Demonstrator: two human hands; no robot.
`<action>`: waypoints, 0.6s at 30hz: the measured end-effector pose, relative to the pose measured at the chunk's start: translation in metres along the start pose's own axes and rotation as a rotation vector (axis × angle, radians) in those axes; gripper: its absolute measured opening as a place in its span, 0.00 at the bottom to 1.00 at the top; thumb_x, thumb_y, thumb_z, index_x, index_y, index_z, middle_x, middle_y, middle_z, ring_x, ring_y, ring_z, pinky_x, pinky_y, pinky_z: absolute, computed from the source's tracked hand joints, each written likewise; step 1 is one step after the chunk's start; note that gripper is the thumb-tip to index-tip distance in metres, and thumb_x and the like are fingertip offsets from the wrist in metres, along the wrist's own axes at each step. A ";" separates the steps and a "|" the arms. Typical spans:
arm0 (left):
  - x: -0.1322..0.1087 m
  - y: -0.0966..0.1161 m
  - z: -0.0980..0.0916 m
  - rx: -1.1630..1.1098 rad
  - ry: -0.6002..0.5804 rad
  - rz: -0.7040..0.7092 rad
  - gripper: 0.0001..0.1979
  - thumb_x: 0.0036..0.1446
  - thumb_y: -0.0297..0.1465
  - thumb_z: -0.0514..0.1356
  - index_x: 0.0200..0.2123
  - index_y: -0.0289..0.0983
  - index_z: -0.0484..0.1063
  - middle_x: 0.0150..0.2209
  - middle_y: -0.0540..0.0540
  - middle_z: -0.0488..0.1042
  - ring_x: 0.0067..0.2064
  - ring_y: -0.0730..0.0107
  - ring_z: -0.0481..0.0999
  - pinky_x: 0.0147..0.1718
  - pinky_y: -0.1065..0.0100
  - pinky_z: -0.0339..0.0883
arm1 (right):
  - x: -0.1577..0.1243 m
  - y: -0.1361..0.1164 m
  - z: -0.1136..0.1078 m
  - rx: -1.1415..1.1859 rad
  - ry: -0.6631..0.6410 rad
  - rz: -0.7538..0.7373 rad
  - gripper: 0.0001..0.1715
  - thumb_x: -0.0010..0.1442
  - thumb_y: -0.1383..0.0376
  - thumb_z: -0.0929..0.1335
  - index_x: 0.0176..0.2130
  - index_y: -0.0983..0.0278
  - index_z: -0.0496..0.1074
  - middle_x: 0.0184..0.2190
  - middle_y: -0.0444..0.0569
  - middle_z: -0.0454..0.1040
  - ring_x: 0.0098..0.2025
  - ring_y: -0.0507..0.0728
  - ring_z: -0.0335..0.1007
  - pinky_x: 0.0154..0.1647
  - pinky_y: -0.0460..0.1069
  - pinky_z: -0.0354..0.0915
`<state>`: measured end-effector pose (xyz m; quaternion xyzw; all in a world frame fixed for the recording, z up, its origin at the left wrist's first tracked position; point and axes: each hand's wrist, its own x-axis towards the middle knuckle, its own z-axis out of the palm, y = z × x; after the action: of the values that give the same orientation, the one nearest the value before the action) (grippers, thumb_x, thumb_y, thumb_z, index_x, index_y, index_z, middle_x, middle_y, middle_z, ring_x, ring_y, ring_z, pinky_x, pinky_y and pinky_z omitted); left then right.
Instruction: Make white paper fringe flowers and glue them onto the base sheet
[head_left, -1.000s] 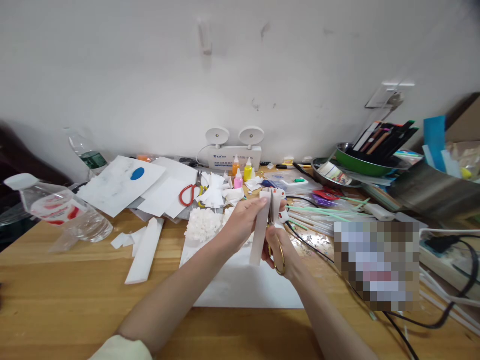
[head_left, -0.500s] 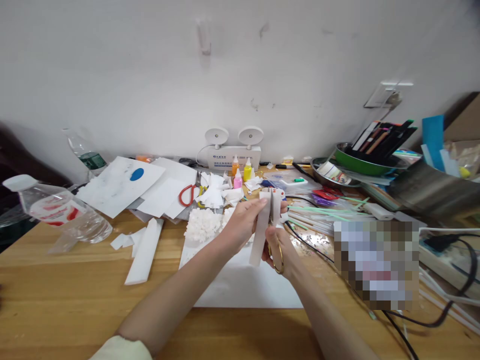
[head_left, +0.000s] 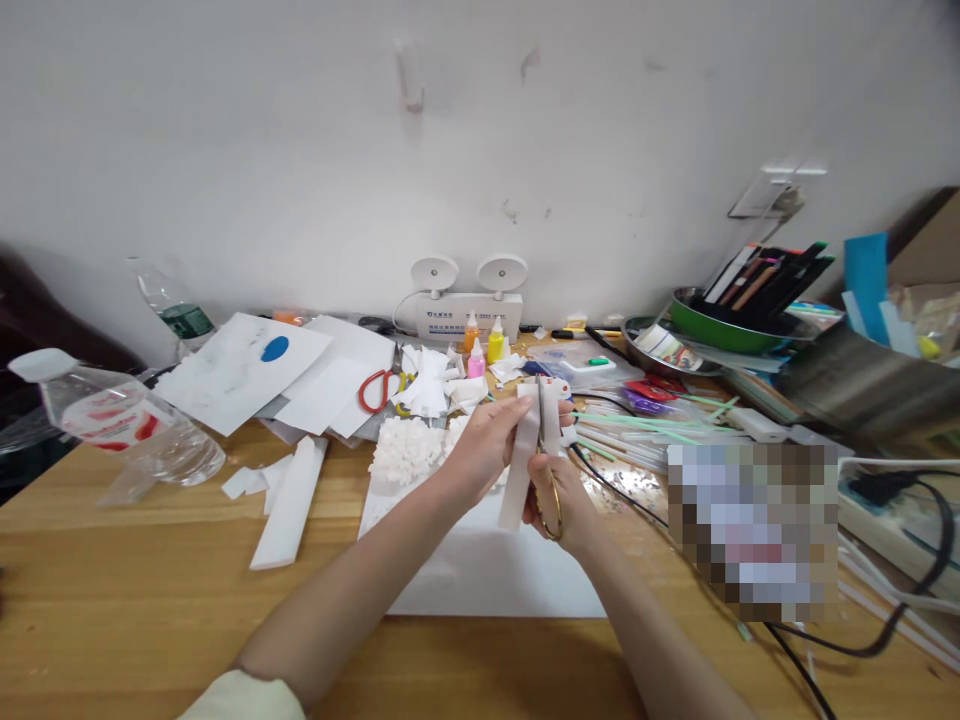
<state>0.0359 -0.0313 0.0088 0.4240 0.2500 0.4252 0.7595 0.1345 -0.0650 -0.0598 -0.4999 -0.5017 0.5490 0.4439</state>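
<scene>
My left hand (head_left: 491, 445) pinches a long white paper strip (head_left: 516, 490) near its upper end, holding it upright above the table. In my right hand (head_left: 562, 495) is a pair of scissors with gold handles (head_left: 556, 515). The scissor blades (head_left: 541, 415) point away from me and lie lengthwise along the paper, with paper on both sides of them. Below both hands lies a white sheet (head_left: 487, 575), and clumps of small white pieces (head_left: 409, 452) rest on its far part, partly hidden by my left arm.
Folded white paper (head_left: 291, 510) and a tilted water bottle (head_left: 142, 430) are on the left. Red-handled scissors (head_left: 375, 391) and small paint bottles (head_left: 495, 342) sit behind. Straws (head_left: 637, 430), a black cable (head_left: 615, 487) and a green bowl of pens (head_left: 724, 325) are on the right.
The scissors have shifted very slightly left along the paper, and the narrow piece to the right of the blades has moved a little. My left hand has stayed nearly still.
</scene>
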 end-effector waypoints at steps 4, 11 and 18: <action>0.001 0.000 0.000 -0.018 0.010 -0.011 0.15 0.53 0.33 0.53 0.38 0.31 0.74 0.38 0.40 0.76 0.44 0.58 0.72 0.42 0.64 0.65 | -0.002 -0.006 0.000 -0.031 -0.021 -0.011 0.39 0.42 0.33 0.55 0.12 0.65 0.58 0.05 0.42 0.56 0.05 0.45 0.46 0.04 0.42 0.43; 0.003 -0.001 0.001 -0.105 0.068 -0.012 0.16 0.54 0.31 0.52 0.44 0.32 0.70 0.39 0.40 0.75 0.41 0.59 0.74 0.39 0.63 0.66 | -0.001 0.000 0.001 -0.044 -0.038 -0.023 0.39 0.47 0.35 0.51 0.14 0.65 0.58 0.06 0.42 0.58 0.05 0.45 0.48 0.03 0.41 0.45; 0.005 0.001 -0.003 -0.238 0.086 0.049 0.18 0.57 0.32 0.49 0.52 0.38 0.60 0.38 0.42 0.76 0.37 0.64 0.75 0.42 0.60 0.64 | 0.002 0.003 0.000 0.109 -0.118 -0.069 0.43 0.48 0.35 0.47 0.11 0.65 0.59 0.05 0.44 0.57 0.05 0.46 0.48 0.03 0.42 0.44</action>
<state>0.0362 -0.0251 0.0078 0.3182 0.2196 0.4882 0.7824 0.1347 -0.0637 -0.0634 -0.4241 -0.5134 0.5883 0.4587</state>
